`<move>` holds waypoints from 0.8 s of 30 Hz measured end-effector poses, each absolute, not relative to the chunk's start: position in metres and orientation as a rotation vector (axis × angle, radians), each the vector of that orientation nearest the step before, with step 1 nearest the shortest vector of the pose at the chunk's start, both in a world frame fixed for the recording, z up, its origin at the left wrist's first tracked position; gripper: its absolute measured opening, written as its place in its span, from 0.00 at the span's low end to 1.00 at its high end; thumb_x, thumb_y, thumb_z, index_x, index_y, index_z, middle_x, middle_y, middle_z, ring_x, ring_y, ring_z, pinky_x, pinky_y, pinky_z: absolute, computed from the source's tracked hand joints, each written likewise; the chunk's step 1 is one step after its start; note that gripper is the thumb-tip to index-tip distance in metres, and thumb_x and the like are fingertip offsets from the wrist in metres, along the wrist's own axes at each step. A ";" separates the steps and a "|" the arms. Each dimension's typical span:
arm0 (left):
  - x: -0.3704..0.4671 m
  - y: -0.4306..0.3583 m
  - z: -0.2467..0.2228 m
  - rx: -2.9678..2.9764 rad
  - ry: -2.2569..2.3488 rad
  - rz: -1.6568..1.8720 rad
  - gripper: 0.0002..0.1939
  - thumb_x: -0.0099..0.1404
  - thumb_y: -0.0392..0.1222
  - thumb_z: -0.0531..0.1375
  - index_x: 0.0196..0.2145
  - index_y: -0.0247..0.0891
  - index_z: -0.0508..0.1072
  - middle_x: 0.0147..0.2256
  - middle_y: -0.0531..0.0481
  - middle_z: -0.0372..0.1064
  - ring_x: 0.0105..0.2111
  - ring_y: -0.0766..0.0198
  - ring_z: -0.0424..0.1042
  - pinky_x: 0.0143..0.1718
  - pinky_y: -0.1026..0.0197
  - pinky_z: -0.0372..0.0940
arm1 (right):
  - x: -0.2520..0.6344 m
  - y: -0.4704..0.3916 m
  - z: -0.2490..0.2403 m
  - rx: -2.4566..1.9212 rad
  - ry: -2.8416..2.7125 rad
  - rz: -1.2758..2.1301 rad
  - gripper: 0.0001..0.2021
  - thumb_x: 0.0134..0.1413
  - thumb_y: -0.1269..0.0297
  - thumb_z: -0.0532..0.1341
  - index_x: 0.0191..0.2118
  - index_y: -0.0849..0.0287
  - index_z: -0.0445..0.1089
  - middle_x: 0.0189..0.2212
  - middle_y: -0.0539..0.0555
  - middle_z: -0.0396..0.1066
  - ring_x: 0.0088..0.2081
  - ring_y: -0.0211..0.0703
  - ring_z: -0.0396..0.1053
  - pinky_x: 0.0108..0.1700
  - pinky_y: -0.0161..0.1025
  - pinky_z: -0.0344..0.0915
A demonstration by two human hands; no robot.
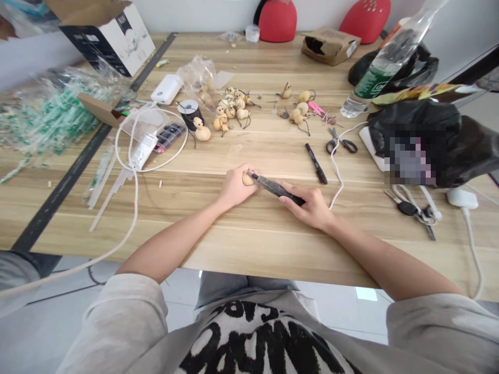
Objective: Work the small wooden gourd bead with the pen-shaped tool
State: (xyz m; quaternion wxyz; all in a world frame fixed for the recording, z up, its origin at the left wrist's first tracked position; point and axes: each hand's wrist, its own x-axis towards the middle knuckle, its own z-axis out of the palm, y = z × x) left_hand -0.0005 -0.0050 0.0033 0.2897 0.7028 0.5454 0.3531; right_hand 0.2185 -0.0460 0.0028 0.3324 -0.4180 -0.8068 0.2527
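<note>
My left hand [236, 188] is closed around a small tan gourd [247, 179], part of which shows between thumb and fingers. Long, dark and metal-tipped, a slim hand tool [275, 187] is gripped in my right hand [310, 206]. Its tip reaches the top of the gourd; whether it has gone in cannot be made out. Beyond my hands lies a cluster of small gourds [233, 106] with dark cords, some with drawn faces. Another corded gourd [202, 133] sits beside a spool of black cord [188, 109].
Right of my hands lie a black marker [316, 164], scissors [342, 143], a white cable [341, 179] and keys [413, 209]. A water bottle [374, 78] leans behind a black bag [468, 140]. Leftward are a looped white cable [136, 197], glue sticks [111, 200] and a carton [130, 39].
</note>
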 end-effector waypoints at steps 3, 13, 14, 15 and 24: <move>0.000 -0.005 0.003 1.874 1.490 0.946 0.10 0.50 0.44 0.63 0.30 0.35 0.72 0.26 0.53 0.72 0.27 0.67 0.67 0.31 0.66 0.60 | 0.218 -0.046 0.004 -1.119 -2.096 0.647 0.20 0.59 0.61 0.56 0.54 0.62 0.70 0.38 0.56 0.78 0.34 0.45 0.75 0.38 0.37 0.70; -0.001 -0.004 0.003 1.881 1.486 0.946 0.11 0.50 0.44 0.63 0.30 0.35 0.72 0.26 0.53 0.71 0.27 0.67 0.67 0.31 0.66 0.60 | 0.218 -0.046 0.004 -1.122 -2.110 0.637 0.19 0.59 0.60 0.56 0.53 0.62 0.71 0.38 0.56 0.78 0.32 0.45 0.75 0.37 0.37 0.70; -0.001 -0.005 0.003 1.881 1.467 0.949 0.10 0.50 0.43 0.63 0.30 0.35 0.72 0.26 0.53 0.71 0.27 0.67 0.68 0.31 0.66 0.60 | 0.218 -0.046 0.004 -1.108 -2.115 0.642 0.19 0.59 0.60 0.56 0.53 0.61 0.71 0.38 0.56 0.78 0.33 0.45 0.75 0.37 0.37 0.70; -0.001 -0.005 0.003 1.880 1.448 0.953 0.09 0.50 0.42 0.62 0.29 0.35 0.72 0.27 0.53 0.72 0.27 0.67 0.68 0.32 0.66 0.60 | 0.219 -0.046 0.004 -1.093 -2.119 0.648 0.19 0.59 0.60 0.56 0.53 0.61 0.71 0.38 0.57 0.78 0.35 0.46 0.76 0.39 0.38 0.70; -0.001 -0.004 0.002 1.872 1.432 0.958 0.09 0.49 0.42 0.63 0.29 0.36 0.72 0.27 0.53 0.72 0.27 0.68 0.68 0.32 0.66 0.60 | 0.219 -0.045 0.003 -1.068 -2.121 0.646 0.20 0.59 0.61 0.57 0.54 0.61 0.70 0.40 0.57 0.78 0.37 0.46 0.76 0.40 0.38 0.70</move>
